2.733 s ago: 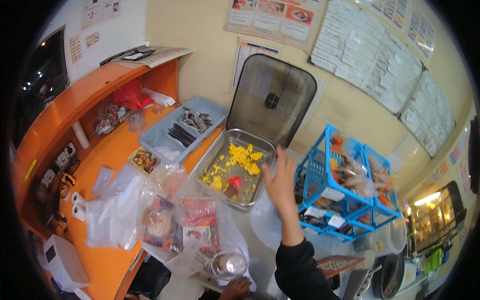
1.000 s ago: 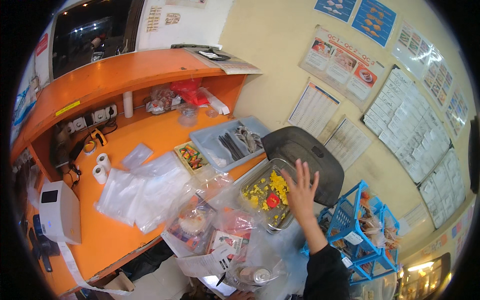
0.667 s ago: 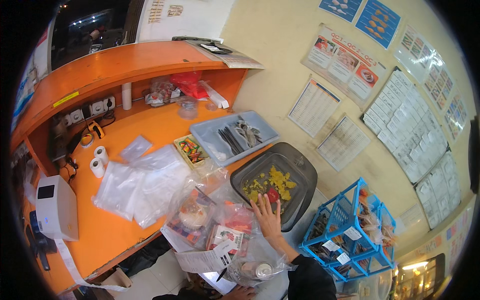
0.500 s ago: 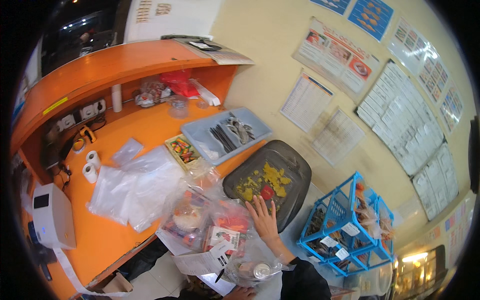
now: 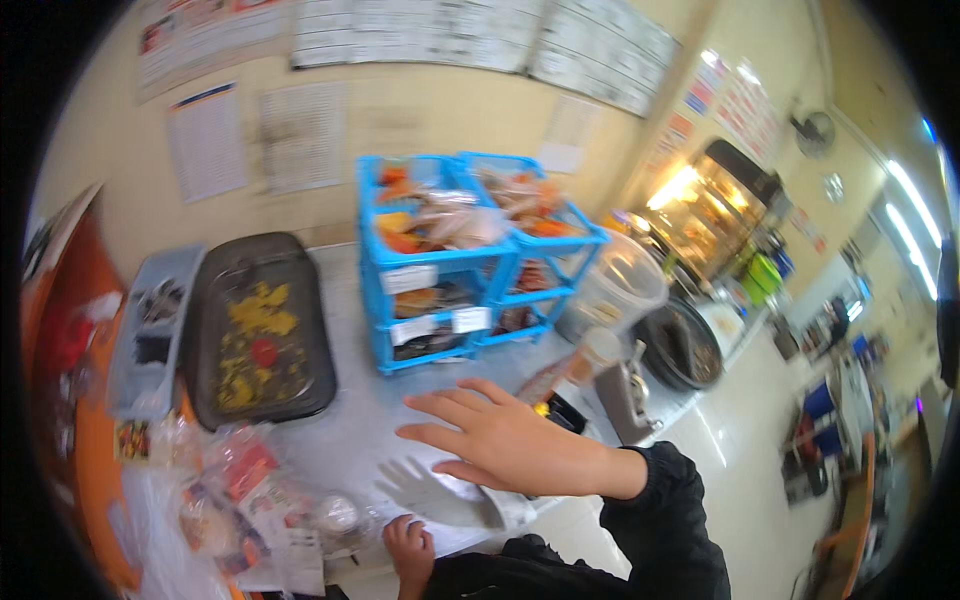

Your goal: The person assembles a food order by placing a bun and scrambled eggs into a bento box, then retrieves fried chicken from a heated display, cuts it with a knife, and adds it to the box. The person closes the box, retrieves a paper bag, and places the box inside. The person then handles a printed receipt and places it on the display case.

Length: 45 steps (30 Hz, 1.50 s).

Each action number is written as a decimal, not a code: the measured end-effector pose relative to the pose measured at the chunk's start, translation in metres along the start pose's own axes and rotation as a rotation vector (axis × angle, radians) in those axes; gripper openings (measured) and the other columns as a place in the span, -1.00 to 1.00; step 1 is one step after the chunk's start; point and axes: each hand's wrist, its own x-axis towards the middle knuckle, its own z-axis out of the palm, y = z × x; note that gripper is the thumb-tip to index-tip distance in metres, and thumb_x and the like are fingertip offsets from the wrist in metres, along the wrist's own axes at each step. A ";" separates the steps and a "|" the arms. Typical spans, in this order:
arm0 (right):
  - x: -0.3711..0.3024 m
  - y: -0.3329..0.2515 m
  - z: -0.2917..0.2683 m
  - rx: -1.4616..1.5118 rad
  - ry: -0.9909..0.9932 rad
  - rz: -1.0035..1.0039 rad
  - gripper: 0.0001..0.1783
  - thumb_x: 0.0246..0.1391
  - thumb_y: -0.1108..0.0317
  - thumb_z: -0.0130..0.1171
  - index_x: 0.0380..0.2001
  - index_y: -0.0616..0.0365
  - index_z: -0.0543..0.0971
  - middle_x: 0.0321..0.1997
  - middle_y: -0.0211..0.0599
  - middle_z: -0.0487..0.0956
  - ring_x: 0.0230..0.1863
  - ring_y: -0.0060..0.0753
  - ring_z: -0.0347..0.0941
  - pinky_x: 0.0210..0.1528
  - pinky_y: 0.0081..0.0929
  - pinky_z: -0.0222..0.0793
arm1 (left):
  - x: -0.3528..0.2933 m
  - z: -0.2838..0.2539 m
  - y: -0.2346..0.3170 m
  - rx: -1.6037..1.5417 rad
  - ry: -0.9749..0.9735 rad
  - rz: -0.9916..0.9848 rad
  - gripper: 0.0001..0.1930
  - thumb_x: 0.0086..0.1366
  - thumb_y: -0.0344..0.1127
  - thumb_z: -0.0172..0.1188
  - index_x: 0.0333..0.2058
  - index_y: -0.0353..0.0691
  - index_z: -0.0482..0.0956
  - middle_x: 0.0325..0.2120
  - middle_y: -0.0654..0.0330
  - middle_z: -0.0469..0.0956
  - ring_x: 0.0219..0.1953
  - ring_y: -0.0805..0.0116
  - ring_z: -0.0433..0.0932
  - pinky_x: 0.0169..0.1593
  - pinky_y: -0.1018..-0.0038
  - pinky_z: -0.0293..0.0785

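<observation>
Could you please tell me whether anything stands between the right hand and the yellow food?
Yes: the dark see-through lid lies over the yellow food, between it and the right hand. The blue basket rack stands to the right of the lid, seemingly beside the way rather than across it.

Centre: the person's right hand (image 5: pixel 485 440), fingers spread, hangs above a grey counter (image 5: pixel 350 400), its shadow beneath. Lower centre: the left hand (image 5: pixel 408 548) lies near the counter's edge. Left: a dark lid (image 5: pixel 305 365), see-through, covers yellow food (image 5: pixel 264 312) just beside a grey-blue tray (image 5: pixel 145 395). Lower left: clear bags (image 5: pixel 175 530). Upper centre: blue baskets (image 5: pixel 375 270) hold wrapped items. Upper right: a lit display cabinet (image 5: pixel 715 215).
</observation>
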 end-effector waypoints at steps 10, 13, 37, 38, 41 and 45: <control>-0.353 0.002 -0.085 0.106 0.301 0.828 -0.56 0.00 0.30 0.20 -0.01 0.09 0.43 0.01 -0.20 0.47 0.03 -0.11 0.37 0.09 -0.29 0.22 | -0.004 0.005 0.000 0.150 0.083 -0.002 -0.87 0.07 -0.55 0.01 -0.36 -0.30 0.41 -0.32 0.04 0.41 -0.19 0.08 0.38 -0.04 0.24 0.29; -0.471 -0.012 -0.087 0.078 0.504 1.116 -0.59 -0.01 0.32 0.21 -0.05 0.14 0.46 -0.04 -0.18 0.51 -0.03 -0.09 0.42 0.03 -0.30 0.29 | -0.017 0.007 0.027 0.454 0.348 0.019 -0.79 0.20 -0.38 0.04 -0.19 -0.30 0.49 -0.23 -0.05 0.48 -0.12 -0.06 0.41 0.01 0.04 0.28; -0.844 0.156 -0.026 0.143 0.420 1.737 -0.56 0.04 0.17 0.16 -0.01 0.06 0.43 -0.11 -0.04 0.52 -0.11 0.05 0.44 -0.07 -0.21 0.37 | -0.016 0.618 0.364 -0.309 -1.634 -0.190 -0.55 0.26 -0.11 0.10 0.00 -0.31 0.36 -0.21 0.07 0.51 -0.16 0.32 0.49 -0.04 0.46 0.38; -0.857 0.163 -0.029 0.097 0.266 1.836 -0.55 0.04 0.17 0.15 0.00 0.05 0.41 -0.11 -0.04 0.51 -0.12 0.07 0.44 -0.08 -0.19 0.37 | -0.010 0.646 0.413 -0.256 -1.719 -0.100 -0.56 0.27 -0.11 0.09 -0.01 -0.31 0.36 -0.20 0.07 0.51 -0.15 0.32 0.49 -0.04 0.46 0.38; -0.895 0.180 -0.035 0.237 0.631 1.754 -0.64 0.06 0.33 0.14 -0.06 0.19 0.47 -0.05 -0.02 0.51 -0.02 -0.06 0.44 0.02 -0.29 0.35 | 0.005 0.707 0.560 -0.527 -1.677 0.235 -0.61 0.28 -0.17 0.07 -0.02 -0.28 0.37 -0.18 0.03 0.51 -0.14 0.28 0.50 -0.03 0.41 0.39; -0.947 0.195 -0.024 0.188 0.622 1.996 -0.58 0.05 0.23 0.15 -0.03 0.16 0.44 -0.02 0.03 0.47 0.01 0.04 0.39 0.04 -0.21 0.31 | 0.027 0.760 0.725 -0.717 -1.545 0.460 -0.69 0.27 -0.24 0.07 -0.07 -0.26 0.41 -0.18 0.09 0.52 -0.16 0.32 0.52 -0.04 0.40 0.40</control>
